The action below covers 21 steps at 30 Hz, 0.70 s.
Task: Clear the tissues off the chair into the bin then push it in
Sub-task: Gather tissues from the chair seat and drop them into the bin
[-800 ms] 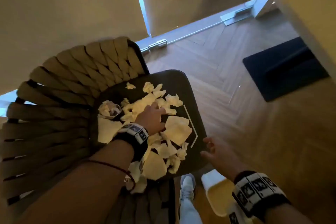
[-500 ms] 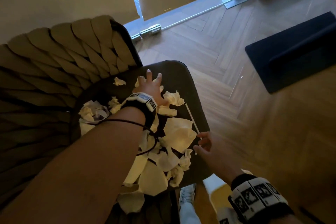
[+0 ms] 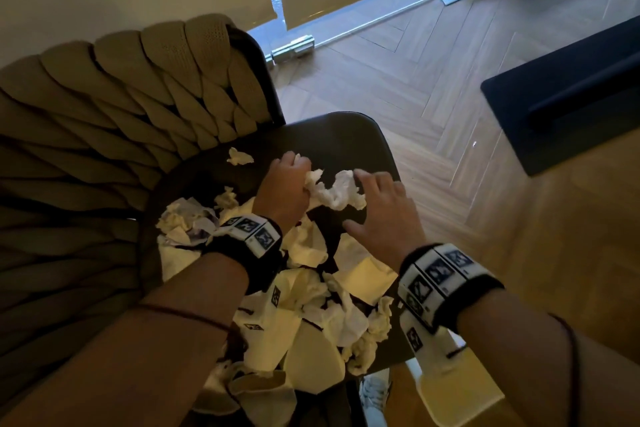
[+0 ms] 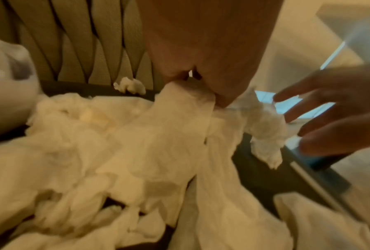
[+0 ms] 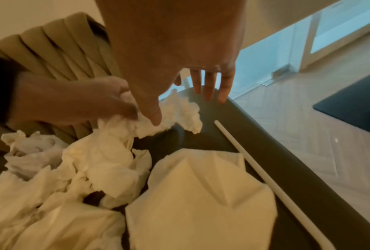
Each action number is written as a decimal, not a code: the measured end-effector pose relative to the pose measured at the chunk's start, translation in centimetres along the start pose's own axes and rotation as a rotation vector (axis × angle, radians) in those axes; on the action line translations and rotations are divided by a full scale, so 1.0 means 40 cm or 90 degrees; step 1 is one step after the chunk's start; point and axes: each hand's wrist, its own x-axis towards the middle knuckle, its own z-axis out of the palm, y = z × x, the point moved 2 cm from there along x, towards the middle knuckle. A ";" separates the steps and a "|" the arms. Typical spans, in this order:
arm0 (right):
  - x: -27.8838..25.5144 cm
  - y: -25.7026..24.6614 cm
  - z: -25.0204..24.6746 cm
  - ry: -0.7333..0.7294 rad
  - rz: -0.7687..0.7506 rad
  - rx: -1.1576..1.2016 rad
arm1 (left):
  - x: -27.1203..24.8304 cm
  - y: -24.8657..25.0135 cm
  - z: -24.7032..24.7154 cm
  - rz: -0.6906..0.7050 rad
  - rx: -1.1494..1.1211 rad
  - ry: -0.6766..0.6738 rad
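Crumpled white tissues and flat napkins (image 3: 311, 291) cover the near half of the chair's dark seat (image 3: 346, 135). My left hand (image 3: 289, 184) grips one crumpled tissue (image 3: 337, 192) at mid-seat; in the left wrist view the tissue (image 4: 186, 108) trails from under the palm. My right hand (image 3: 379, 206) hovers open, fingers spread, over that tissue's right end. The right wrist view shows its fingers (image 5: 207, 84) straight above the seat edge, beside the left hand (image 5: 79, 99). A cream bin (image 3: 460, 392) stands on the floor below my right wrist.
The woven tan chair back (image 3: 114, 121) curves round the left. One small tissue (image 3: 239, 157) lies alone near the back. A white straw (image 5: 254, 162) lies along the seat's right edge. A black mat (image 3: 571, 97) lies on the wooden floor at right. A shoe (image 3: 375, 392) shows below the seat.
My left hand went from flat with spread fingers on the far seat to curled round a crumpled tissue. My right hand moved from the seat's right edge up to that tissue.
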 end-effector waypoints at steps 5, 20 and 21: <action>0.089 -0.050 0.053 -0.056 -0.021 -0.076 | -0.058 -0.030 -0.097 -0.043 -0.110 0.070; 0.102 -0.092 0.030 0.027 -0.002 0.340 | -0.143 -0.007 -0.165 -0.127 -0.357 0.166; 0.073 -0.081 0.007 0.046 0.035 0.410 | -0.143 0.020 -0.181 -0.116 -0.378 0.169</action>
